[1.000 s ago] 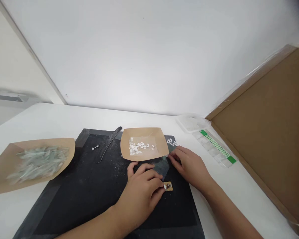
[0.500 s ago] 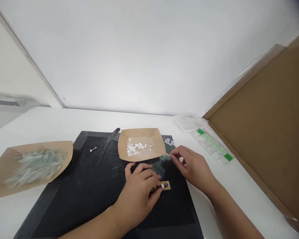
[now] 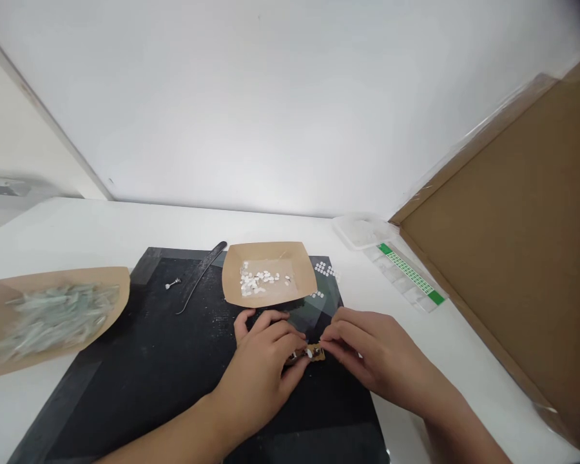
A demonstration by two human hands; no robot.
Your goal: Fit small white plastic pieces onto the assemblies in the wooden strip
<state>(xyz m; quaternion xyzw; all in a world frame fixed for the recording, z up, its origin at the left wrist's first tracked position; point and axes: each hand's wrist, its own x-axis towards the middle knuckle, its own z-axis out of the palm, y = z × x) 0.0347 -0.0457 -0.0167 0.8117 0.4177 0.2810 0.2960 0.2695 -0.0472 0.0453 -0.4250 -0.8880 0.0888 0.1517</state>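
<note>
Between left hand (image 3: 265, 361) and right hand (image 3: 381, 351) | tan piece (image 3: 318, 356) | left pinches it | right unclear

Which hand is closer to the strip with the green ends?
Right. The right hand is nearer the wearer than the green-ended strip and a bit left of it; the left hand is farther left, over the black mat.
</note>
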